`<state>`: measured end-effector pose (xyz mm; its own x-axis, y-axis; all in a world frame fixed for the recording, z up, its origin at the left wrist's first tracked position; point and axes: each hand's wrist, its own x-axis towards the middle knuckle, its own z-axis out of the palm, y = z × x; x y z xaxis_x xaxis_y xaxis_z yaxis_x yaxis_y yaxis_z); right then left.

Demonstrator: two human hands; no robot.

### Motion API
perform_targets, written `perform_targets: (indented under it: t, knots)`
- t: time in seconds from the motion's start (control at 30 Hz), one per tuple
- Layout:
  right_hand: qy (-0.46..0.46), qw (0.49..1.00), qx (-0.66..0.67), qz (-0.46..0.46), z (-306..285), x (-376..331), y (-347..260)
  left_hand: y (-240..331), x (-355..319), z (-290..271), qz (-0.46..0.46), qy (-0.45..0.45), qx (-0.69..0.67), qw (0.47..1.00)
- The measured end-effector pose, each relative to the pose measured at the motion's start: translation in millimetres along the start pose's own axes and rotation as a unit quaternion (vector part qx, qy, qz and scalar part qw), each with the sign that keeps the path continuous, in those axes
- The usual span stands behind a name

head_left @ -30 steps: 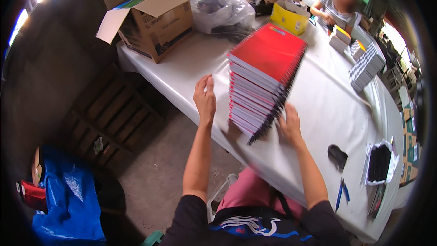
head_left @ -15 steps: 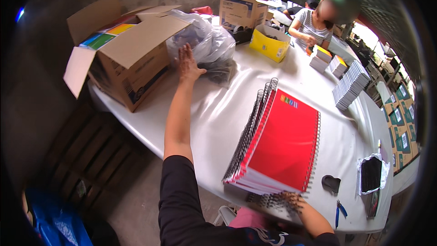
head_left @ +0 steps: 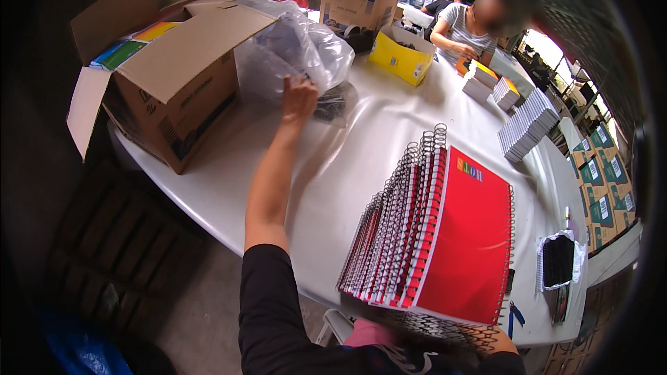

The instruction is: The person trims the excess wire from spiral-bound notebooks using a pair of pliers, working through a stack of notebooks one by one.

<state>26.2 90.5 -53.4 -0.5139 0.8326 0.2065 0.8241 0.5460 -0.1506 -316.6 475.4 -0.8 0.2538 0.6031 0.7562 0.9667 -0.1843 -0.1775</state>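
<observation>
My left hand (head_left: pixel 299 96) reaches far across the white table (head_left: pixel 361 146), its fingers curled into a clear plastic bag (head_left: pixel 292 52) of dark items that leans against a cardboard box. A stack of red spiral-bound notebooks (head_left: pixel 458 236) lies close to me, fanned so the wire spines show on its left side. My right hand (head_left: pixel 497 340) is mostly hidden under the stack's near edge and holds it there.
An open cardboard box (head_left: pixel 174 83) with coloured books stands at the left. At the back are another box (head_left: pixel 354 0), a yellow box (head_left: pixel 399 62) and a seated person (head_left: pixel 472 28). Notebook piles (head_left: pixel 528 125), a black-filled pouch (head_left: pixel 557 264) and blue-handled pliers (head_left: pixel 515 313) lie at the right.
My left hand left the notebook stack, stretched across the table, and now grips the plastic bag. The red stack went from upright to lying fanned near me, my right hand still on it.
</observation>
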Motion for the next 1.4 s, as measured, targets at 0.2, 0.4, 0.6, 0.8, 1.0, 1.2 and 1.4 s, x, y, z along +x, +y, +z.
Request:
perform_targets:
  t: [0.2,0.4,0.6,0.8,1.0,1.2,1.4]
  knots:
    - [0.023,0.999,-0.016,-0.019,5,1,3,55,20,-64,0.107,0.118,-0.088,0.983]
    - [0.060,0.996,-0.028,-0.067,14,-1,8,78,18,-95,0.122,0.012,-0.267,0.956]
    - [0.034,0.998,-0.051,-0.012,-11,4,-14,57,-3,-151,0.146,-0.263,-0.234,0.925]
    - [-0.002,0.999,-0.033,0.023,-8,-1,-14,10,-54,-134,0.178,-0.196,-0.070,0.962]
    - [-0.010,1.000,0.007,0.028,31,-16,14,-5,-85,-138,0.004,-0.239,-0.050,0.970]
    - [0.036,0.999,-0.023,-0.014,26,-11,14,25,-116,-161,0.075,-0.190,-0.062,0.977]
    - [0.108,0.992,-0.041,-0.053,21,-8,3,55,-131,-183,0.037,-0.195,-0.200,0.960]
